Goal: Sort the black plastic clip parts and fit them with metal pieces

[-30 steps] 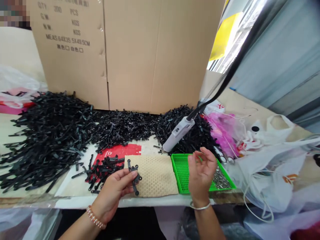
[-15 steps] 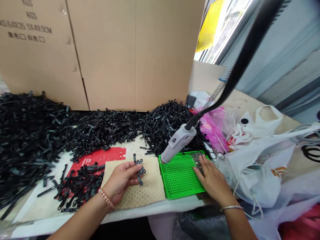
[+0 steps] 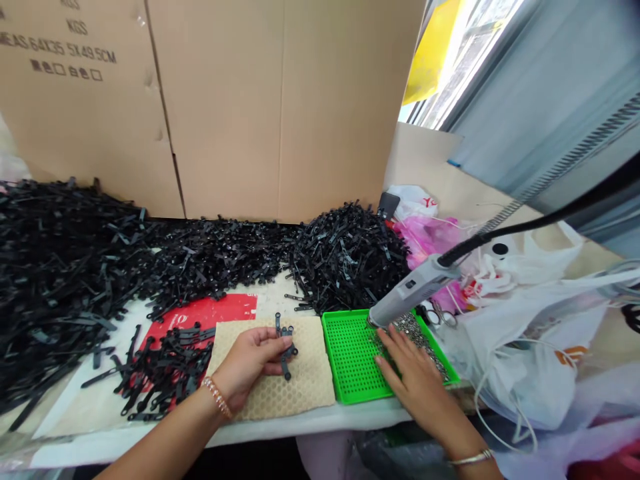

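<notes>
"What is closest to us?"

"The left grip [image 3: 247,360]. Its thumb and fingers are pinched together on a black plastic piece [image 3: 287,348]."

"Which way does that piece lie?"

"Its long side runs up and down, out past the fingertips, over a tan mesh pad [image 3: 313,387]. The left grip is far nearer to it than the right."

"And the right grip [image 3: 415,390]?"

"Its fingers are spread apart and hold nothing I can see. The tips are over a green tray [image 3: 350,399], just by some small metal bits [image 3: 413,333]."

"Is there room to move?"

"Yes, above the pad, which sits just beside the tray. Farther off, a grey tool [image 3: 407,290] hangs at the tray's far edge, and a big heap of black strips [image 3: 345,257] lies against a cardboard box [image 3: 225,113]."
</notes>
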Demonstrator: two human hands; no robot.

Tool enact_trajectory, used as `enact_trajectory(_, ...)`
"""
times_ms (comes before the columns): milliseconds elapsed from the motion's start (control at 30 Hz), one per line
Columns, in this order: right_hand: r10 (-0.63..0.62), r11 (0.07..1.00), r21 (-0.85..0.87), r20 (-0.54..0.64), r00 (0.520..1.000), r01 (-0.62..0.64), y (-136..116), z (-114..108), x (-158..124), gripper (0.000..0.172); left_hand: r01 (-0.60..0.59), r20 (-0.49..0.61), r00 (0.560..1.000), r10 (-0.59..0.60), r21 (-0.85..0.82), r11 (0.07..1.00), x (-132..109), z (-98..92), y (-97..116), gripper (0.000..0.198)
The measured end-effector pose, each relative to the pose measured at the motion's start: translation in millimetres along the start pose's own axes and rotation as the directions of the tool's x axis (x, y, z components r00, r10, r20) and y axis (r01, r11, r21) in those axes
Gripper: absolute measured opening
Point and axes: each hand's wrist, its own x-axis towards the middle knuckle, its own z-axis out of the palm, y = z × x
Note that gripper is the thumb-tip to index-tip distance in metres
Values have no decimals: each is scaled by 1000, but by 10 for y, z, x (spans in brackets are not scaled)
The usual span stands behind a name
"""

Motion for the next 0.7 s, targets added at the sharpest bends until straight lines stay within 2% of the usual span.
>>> enact_trajectory(100,-61,997,25,-205,977,67,52,-167,207,47,-2,4,1000,2,-8,1000,-2,-4,-9,36)
enact_trajectory(167,-90,993,54,-250,964,107,75,-252,402,41,-4,4,1000,4,-13,1000,-6,-3,-8,34)
enact_trajectory(333,-150,979,120,-134,980,166,96,-268,792,32,-10,1,1000,10,-50,999,-6,2,-4,31)
enact_trajectory(467,-159,917,358,-82,984,178,223,-214,952,30,-17,-9,1000,16,-56,998,-7,2,-18,31)
enact_trajectory(567,-150,847,517,9,989,124,321,-222,1033,34,-30,-6,1000,30,-60,998,-12,3,-25,32)
enact_trajectory(633,-134,834,547,69,989,75,357,-237,1087,36,-34,-11,999,34,-54,998,-12,4,-27,34)
enact_trajectory(700,-105,841,538,68,992,52,373,-245,1152,38,-35,-16,999,34,-50,998,-9,6,-26,35)
